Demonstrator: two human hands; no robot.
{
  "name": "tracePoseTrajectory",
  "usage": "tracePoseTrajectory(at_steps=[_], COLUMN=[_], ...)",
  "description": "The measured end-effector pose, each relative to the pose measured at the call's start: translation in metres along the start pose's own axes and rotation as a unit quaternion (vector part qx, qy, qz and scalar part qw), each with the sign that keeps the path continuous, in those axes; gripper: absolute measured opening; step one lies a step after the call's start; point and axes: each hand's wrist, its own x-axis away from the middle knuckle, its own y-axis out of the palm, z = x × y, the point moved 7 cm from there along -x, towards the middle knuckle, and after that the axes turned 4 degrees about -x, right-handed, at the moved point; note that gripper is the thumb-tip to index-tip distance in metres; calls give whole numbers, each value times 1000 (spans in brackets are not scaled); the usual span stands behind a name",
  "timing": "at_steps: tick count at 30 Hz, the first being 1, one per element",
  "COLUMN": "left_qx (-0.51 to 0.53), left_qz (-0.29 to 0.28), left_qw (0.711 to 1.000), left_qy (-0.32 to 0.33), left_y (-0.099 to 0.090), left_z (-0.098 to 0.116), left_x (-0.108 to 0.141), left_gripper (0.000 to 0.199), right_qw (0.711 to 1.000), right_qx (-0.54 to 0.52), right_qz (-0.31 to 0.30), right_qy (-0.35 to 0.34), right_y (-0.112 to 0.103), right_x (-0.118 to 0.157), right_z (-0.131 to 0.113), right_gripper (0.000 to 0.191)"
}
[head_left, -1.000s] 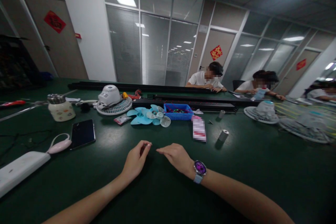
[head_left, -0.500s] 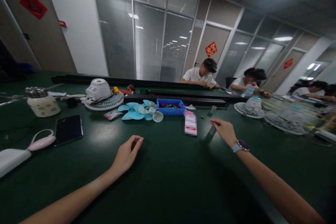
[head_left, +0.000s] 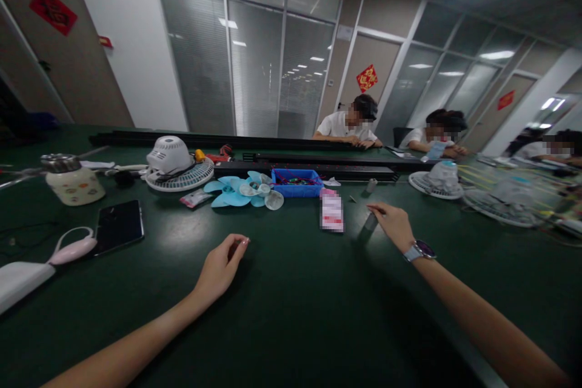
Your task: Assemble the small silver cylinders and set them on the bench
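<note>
My left hand (head_left: pixel 224 264) rests above the green table (head_left: pixel 282 315), thumb and fingertips pinched together; whether anything tiny is between them is hidden. On the right, my right hand (head_left: pixel 391 224), with a watch at the wrist, has its fingers pinched at the top of a small grey cylinder (head_left: pixel 370 222) that stands upright on the table. A second small cylinder (head_left: pixel 371 186) stands just behind it. To the left of these lie a tiny metal piece (head_left: pixel 353 199) and a pink and white packet (head_left: pixel 331 211).
Light blue fan blades (head_left: pixel 234 192), a blue bin (head_left: pixel 297 183) of small parts and a white fan head (head_left: pixel 169 154) stand farther back. A phone (head_left: pixel 119 226) and a jar (head_left: pixel 75 182) are at left. More fan parts (head_left: pixel 439 180) and people lie beyond at right.
The view has shifted slightly. Both hands keep nearly the same pose, with my right hand still at the cylinder.
</note>
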Motion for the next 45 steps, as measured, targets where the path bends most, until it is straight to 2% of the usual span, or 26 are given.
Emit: tracePoseTrajectory(at_steps=[15,21,31,37,40,45], left_qx=[-2,-4,-7,-4,-5,-7], left_qz=[5,7,1,-3,-1,-11], left_qw=[1000,1000,1000,1000,1000,1000], left_qy=[4,4,6,9,7,4], left_y=[-1,0,-1,2,2,1], left_z=[2,-2,2,-1,-1,5], left_x=[0,-1,0,-1,-1,1], left_gripper=[43,42,42,42,42,43], right_qw=[999,1000,1000,1000,999,990], right_qx=[32,15,15,18,-18,-90], right_qz=[-9,7,-14,2,19,0], right_qy=[-14,-18,-14,15,39,113], right_y=[-2,-9,-2,-2,-2,11], right_x=[-3,-2,1,5,13,31], right_z=[-6,-5,-2,2,7,28], right_gripper=[28,29,28,29,33,46])
